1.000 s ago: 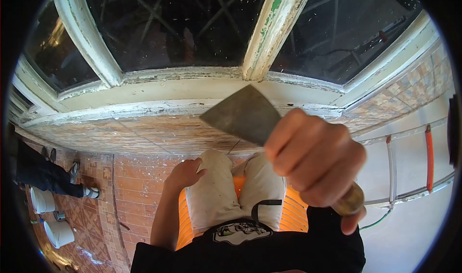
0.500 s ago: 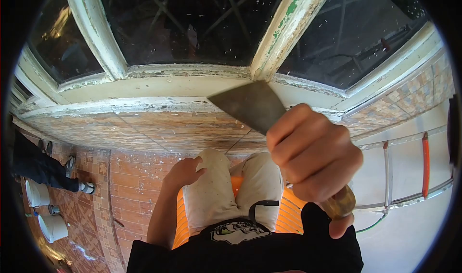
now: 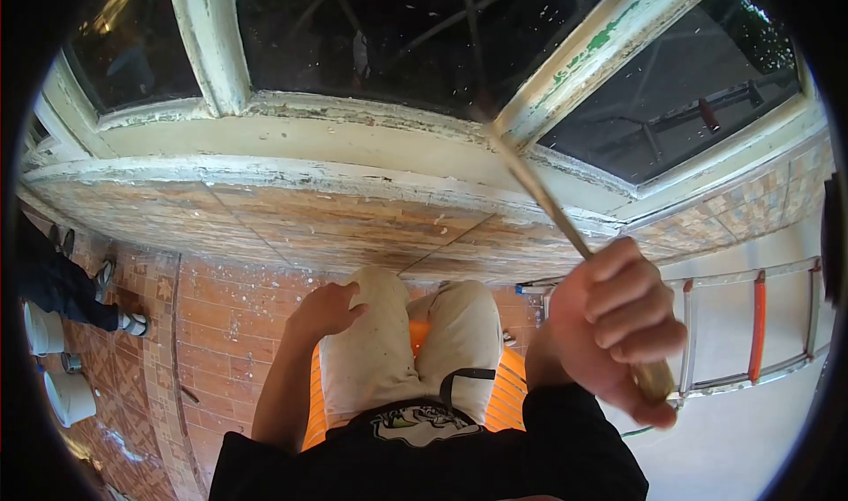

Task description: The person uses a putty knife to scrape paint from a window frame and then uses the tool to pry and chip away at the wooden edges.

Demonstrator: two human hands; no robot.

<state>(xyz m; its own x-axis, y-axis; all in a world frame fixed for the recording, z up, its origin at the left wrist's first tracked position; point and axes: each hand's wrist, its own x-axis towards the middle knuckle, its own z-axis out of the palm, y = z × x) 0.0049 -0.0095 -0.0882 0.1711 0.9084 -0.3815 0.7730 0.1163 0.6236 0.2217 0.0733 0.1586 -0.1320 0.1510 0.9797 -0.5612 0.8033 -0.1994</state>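
Observation:
My right hand is wrapped around the handle of a paint scraper. Its blade is turned nearly edge-on, pointing up and left, and its far end overlaps the foot of a slanted post of the window frame. Old white paint is worn and flaking on that post, with green showing through. My left hand rests on my left thigh, fingers loosely apart and holding nothing.
Dark glass fills the window above a stone-patterned wall. A ladder lies at the right. White buckets and a person's legs are at the left. Paint flecks dot the tiled floor. I sit on an orange seat.
My right hand has moved down and right and rotated, turning the scraper from its flat face to its edge. The view has shifted slightly; my left hand stays on my thigh.

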